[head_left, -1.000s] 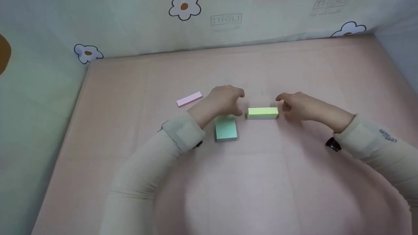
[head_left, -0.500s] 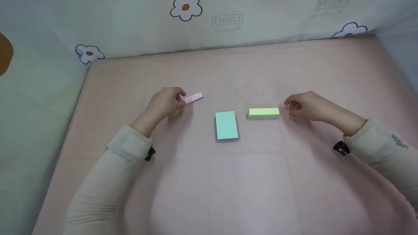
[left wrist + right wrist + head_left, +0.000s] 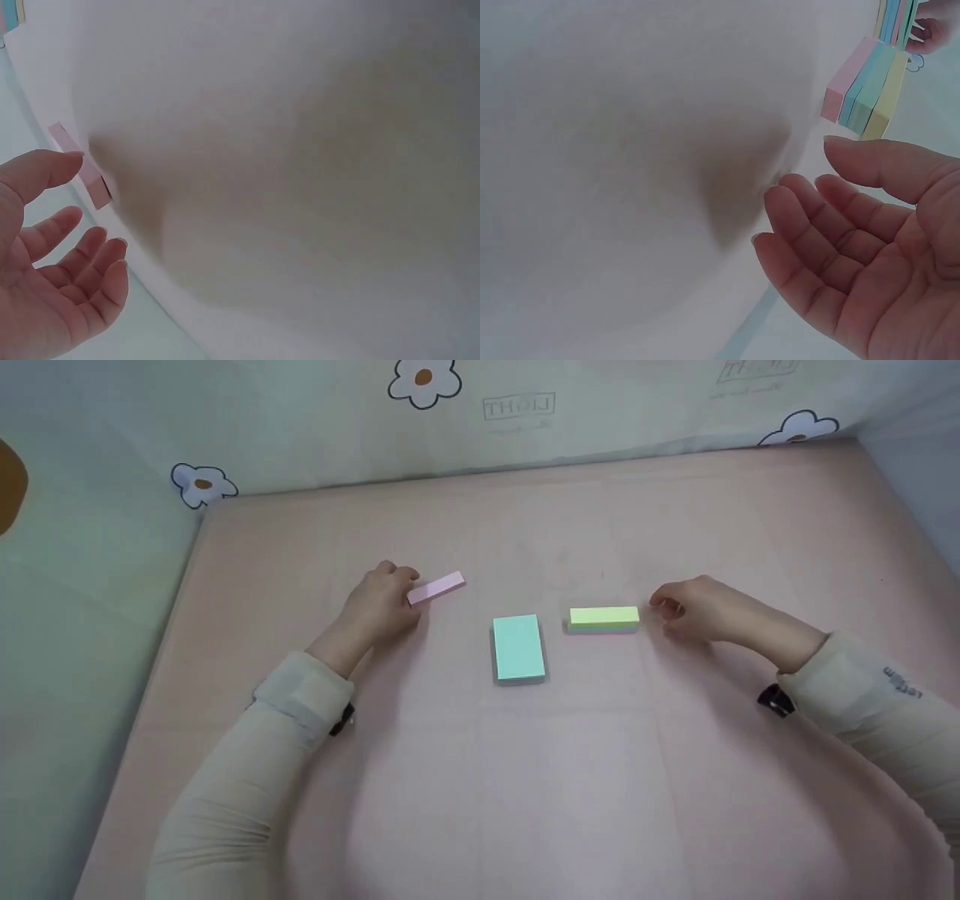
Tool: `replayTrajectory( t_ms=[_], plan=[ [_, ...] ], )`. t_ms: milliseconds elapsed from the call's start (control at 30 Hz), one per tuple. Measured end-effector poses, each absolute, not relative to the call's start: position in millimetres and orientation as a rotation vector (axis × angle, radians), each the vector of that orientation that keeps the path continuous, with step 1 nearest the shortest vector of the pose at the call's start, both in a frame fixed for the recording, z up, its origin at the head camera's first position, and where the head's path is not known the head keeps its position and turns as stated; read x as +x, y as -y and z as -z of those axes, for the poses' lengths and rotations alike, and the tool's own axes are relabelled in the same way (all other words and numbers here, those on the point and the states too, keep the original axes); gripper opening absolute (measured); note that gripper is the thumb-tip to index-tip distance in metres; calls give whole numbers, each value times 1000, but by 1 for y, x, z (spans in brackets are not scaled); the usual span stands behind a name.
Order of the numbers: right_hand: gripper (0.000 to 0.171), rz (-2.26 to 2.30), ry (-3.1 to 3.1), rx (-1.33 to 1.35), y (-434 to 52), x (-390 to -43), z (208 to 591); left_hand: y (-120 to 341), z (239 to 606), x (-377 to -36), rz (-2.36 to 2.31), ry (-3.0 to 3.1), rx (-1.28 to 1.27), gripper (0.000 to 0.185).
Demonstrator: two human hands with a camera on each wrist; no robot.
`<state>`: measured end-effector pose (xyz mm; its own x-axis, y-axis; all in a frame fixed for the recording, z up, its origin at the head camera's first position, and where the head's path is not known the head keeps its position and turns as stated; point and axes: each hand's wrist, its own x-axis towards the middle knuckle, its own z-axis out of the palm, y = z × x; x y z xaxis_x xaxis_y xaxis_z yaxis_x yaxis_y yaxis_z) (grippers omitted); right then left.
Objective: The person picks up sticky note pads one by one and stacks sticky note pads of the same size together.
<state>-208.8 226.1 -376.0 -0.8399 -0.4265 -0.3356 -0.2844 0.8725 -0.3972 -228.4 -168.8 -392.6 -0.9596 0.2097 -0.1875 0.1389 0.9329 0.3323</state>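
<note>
a pale pink cloth-covered tabletop (image 3: 525, 780) fills the scene, walled at the far and left sides by a light green fabric backdrop (image 3: 315, 427) printed with white flowers. two arms in cream sleeves come in from the near corners.

near the middle lies a mint green rectangular pad of sticky notes (image 3: 518, 648), flat, its long side running near to far. just right of it sits a yellow-topped rectangular stack of sticky notes (image 3: 604, 619), long side running left to right; the right wrist view shows pink, blue and green layers under the yellow. left of and slightly farther than the mint pad lies a thin pink strip of sticky notes (image 3: 436, 588), tilted.

the left hand (image 3: 379, 604) is at the left end of the pink strip, fingers loosely spread and relaxed, thumb tip at the strip's end; whether it truly touches cannot be told. the right hand (image 3: 694, 607) rests just right of the yellow-topped stack, fingers gently curved and apart, holding nothing, a small gap between fingertips and stack.
</note>
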Motion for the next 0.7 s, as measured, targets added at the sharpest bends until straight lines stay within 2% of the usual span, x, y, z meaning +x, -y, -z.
replayTrajectory(
  t_ms=[700],
  plan=[
    [36,457,-2615,-509,-228,-211,372,164,398,-245,-457,-2750,267,29]
  ],
)
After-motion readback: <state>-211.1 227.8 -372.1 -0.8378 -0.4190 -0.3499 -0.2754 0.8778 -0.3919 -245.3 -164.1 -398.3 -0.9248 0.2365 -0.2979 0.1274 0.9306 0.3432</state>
